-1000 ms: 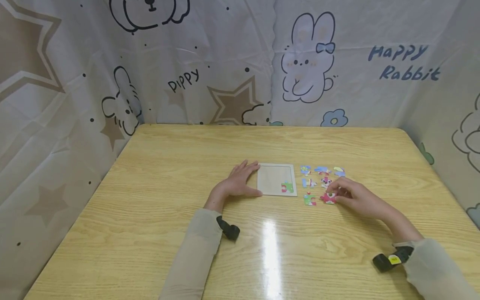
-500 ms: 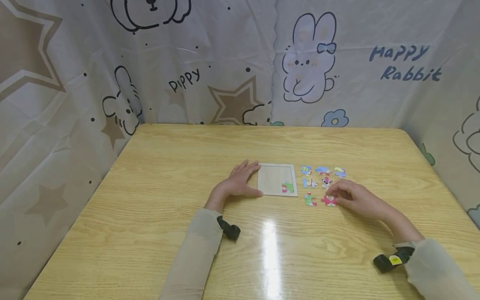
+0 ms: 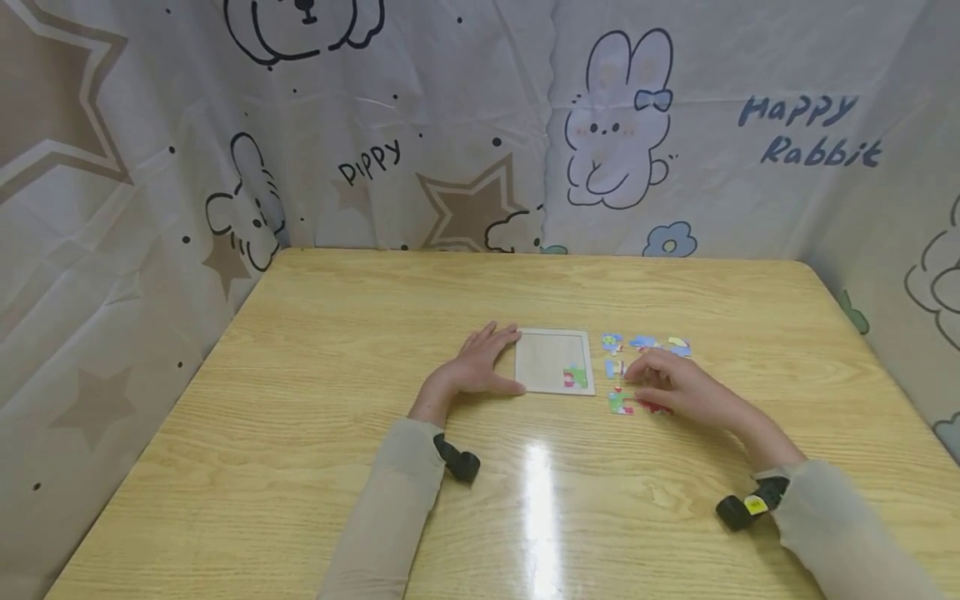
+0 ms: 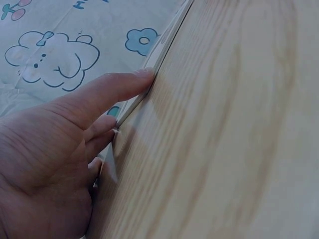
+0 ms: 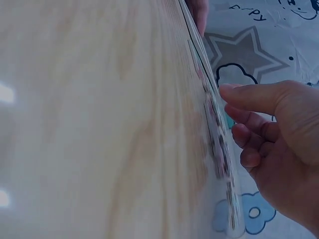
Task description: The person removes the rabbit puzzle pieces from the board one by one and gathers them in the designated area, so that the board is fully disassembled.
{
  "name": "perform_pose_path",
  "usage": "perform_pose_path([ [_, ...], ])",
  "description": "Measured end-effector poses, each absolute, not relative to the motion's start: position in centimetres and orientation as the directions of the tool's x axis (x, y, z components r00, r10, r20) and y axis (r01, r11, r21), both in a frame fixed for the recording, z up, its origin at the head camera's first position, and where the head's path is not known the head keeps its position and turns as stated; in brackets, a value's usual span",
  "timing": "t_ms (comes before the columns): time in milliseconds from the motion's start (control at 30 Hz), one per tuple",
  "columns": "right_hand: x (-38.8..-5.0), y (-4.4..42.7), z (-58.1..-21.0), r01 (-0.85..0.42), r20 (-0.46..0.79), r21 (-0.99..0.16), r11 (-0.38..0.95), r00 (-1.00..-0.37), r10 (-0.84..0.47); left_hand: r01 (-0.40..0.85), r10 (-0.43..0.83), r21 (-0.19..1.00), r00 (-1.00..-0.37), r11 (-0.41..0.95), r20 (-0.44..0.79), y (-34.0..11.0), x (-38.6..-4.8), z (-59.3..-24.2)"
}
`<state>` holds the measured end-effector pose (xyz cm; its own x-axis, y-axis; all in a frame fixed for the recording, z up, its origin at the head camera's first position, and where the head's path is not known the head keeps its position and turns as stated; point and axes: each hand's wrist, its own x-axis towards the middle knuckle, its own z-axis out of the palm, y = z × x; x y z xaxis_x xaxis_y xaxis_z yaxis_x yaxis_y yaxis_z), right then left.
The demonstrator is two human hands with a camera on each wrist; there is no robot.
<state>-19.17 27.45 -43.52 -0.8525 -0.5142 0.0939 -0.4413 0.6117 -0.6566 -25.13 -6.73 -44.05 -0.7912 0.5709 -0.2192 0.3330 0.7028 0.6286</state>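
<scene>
A square, pale puzzle tray (image 3: 542, 358) lies mid-table. One green and red jigsaw piece (image 3: 576, 377) sits in its lower right corner. My left hand (image 3: 474, 363) rests at the tray's left side, thumb and fingers spread against the edge; the left wrist view shows the thumb touching the tray's edge (image 4: 164, 57). Over the loose jigsaw pieces right of the tray hovers my right hand (image 3: 686, 390), fingers loosely bent. Nothing shows between its thumb and fingers in the right wrist view. It partly hides the red piece (image 3: 656, 407) and covers the middle of the group.
Loose jigsaw pieces lie beside the tray: a green one (image 3: 620, 403), a blue and white one (image 3: 613, 368), and several along the back, such as a blue and yellow piece (image 3: 612, 342). Behind the wooden table (image 3: 337, 333) hangs a printed curtain (image 3: 465, 100).
My right hand has left the red piece at the lower right and shifted left and slightly away from me over the middle pieces. My left hand and the tray have stayed put.
</scene>
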Motion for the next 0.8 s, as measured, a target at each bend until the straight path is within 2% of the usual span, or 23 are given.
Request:
perform_pose_path([
  [533, -22.0, 22.4, -43.4, -0.476, 0.068, -0.595, 0.648, -0.833, -0.549, 0.334, 0.576, 0.641, -0.79, 0.691, -0.209, -6.8, -25.1, -44.1],
  [800, -22.6, 21.2, -43.3, -0.42, -0.028, -0.608, 0.674, -0.837, -0.547, 0.334, 0.57, 0.633, -0.794, 0.699, -0.21, -6.8, -25.1, -44.1],
])
